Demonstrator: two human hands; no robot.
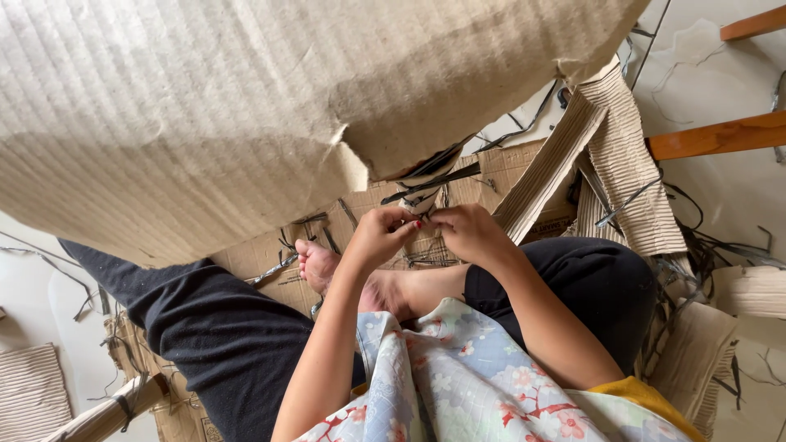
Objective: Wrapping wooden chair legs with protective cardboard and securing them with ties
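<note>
Both hands, left hand [378, 236] and right hand [468, 232], pinch dark strips [426, 214] under a cardboard sheet [205, 106]; flattened cardboard [508, 168] covers the white floor [712, 74].

A large corrugated cardboard sheet [188, 106] hangs over the floor's far-left part — folded cardboard pieces [606, 155] lie right, metal strips [434, 182] between, flattened cardboard [262, 254] beneath.

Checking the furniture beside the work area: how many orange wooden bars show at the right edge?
2: one wooden bar in the top right corner, another wooden bar lower, beside the corrugated cardboard. More may lie out of frame.
</note>
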